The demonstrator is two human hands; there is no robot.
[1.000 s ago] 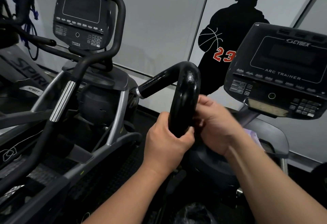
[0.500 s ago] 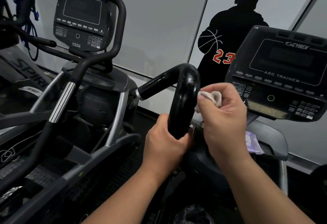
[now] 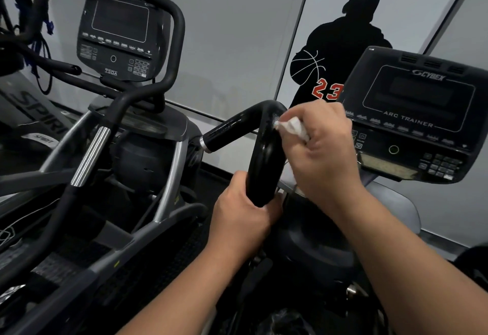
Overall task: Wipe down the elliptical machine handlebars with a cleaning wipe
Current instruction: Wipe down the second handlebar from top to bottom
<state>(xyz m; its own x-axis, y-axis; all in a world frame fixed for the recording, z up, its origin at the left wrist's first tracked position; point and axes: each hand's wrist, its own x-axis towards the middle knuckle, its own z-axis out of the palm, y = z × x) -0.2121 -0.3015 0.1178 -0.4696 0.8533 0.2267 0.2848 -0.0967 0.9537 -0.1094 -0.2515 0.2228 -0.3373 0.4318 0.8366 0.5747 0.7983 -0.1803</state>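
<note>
A black curved handlebar point(image 3: 264, 160) is rising near-vertically at centre, then bending left at its top toward a silver collar. The left hand point(image 3: 241, 218) is gripping its lower end, fingers wrapped around it. The right hand point(image 3: 324, 149) is pinching one crumpled white wipe point(image 3: 291, 127) against the bar's upper bend. Two consoles are showing: one point(image 3: 412, 115) just right, another point(image 3: 118, 36) far left.

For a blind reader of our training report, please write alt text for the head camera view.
A person's right hand presses a white cleaning wipe against the top bend of a black handlebar, while the left hand grips its lower end. Behind stand an Arc Trainer console, another machine's console and a wall silhouette numbered 23.
</note>
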